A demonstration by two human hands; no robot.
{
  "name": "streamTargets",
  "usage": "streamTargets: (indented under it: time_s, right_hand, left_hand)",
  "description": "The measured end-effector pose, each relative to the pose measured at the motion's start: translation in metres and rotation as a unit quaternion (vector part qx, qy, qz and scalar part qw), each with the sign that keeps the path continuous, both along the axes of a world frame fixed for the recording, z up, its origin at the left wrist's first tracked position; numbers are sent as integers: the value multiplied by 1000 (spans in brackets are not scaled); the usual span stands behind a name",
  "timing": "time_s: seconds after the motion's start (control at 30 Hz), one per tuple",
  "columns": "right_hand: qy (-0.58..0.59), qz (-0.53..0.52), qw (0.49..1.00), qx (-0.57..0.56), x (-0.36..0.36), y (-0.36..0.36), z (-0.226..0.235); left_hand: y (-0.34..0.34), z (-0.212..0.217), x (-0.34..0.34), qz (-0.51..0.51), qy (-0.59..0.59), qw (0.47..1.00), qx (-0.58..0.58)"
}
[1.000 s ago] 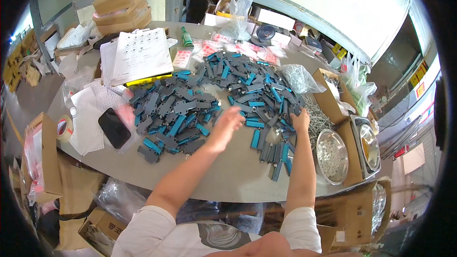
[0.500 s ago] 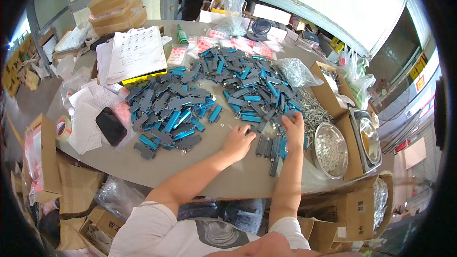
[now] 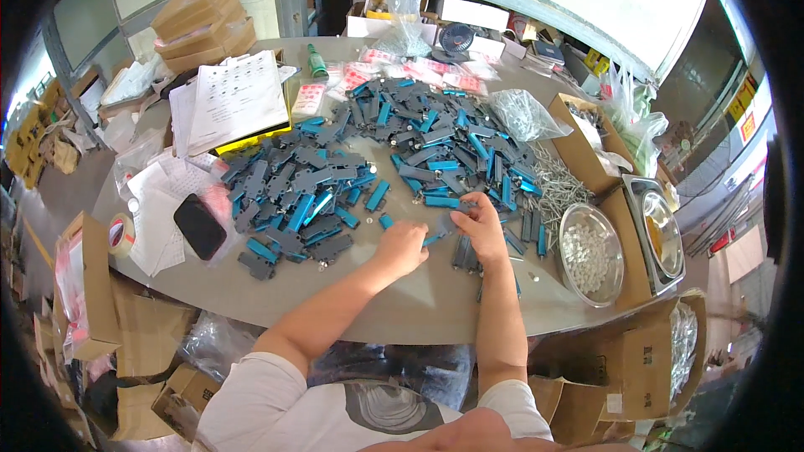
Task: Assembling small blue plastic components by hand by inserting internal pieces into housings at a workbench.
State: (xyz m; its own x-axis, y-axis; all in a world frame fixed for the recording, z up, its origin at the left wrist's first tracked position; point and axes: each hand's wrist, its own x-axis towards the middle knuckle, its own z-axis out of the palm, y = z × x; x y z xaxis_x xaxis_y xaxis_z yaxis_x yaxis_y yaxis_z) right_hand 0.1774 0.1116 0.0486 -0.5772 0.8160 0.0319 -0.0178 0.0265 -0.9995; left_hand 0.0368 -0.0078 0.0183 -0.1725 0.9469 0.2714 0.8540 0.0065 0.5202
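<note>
My left hand (image 3: 402,249) is closed over the middle of the table, and a small blue plastic piece (image 3: 433,239) sticks out from its fingertips. Close by on the right, the thumb and fingers of my right hand (image 3: 481,230) are pinched together; a blurred greyish bit shows at the tips, too unclear to name. A short row of dark grey narrow parts (image 3: 463,253) lies partly hidden under my right hand and forearm. Beyond both hands spreads a large heap of grey and blue plastic parts (image 3: 314,176), with more of them (image 3: 435,146) at the back.
At right are loose screws (image 3: 559,184), a steel bowl (image 3: 618,238) of white pieces, a metal tray (image 3: 667,261) and an open carton (image 3: 578,138). A phone (image 3: 199,228), tape roll (image 3: 121,235) and papers (image 3: 239,105) lie left. A green bottle (image 3: 316,63) stands behind.
My right hand has moved left, toward my left hand. My left hand has drawn slightly left and a blue piece now shows at its fingertips. The view has shifted a little.
</note>
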Motion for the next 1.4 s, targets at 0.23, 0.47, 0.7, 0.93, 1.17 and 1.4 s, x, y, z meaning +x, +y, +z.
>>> streamTargets:
  time_s: [0.23, 0.47, 0.7, 0.93, 1.17, 1.4]
  right_hand:
    - [50, 2, 997, -50, -5, -11, 9]
    - [11, 22, 997, 78, -15, -17, 1]
    - [-68, -68, 980, 175, -17, -11, -6]
    - [-98, -107, 975, 168, -14, -14, -1]
    - [-106, -75, 974, 183, -11, -14, 11]
    - [-6, -72, 988, 139, -10, -2, -2]
  left_hand:
    - [9, 12, -14, -4, -521, 850, -75]
    - [9, 11, -18, -100, -792, 599, -63]
    - [10, 8, -17, -113, -810, 573, -54]
    - [11, 5, -10, -143, -778, 611, -28]
    - [10, 7, -14, -144, -748, 647, -38]
    - [6, 13, -13, -172, -663, 727, -48]
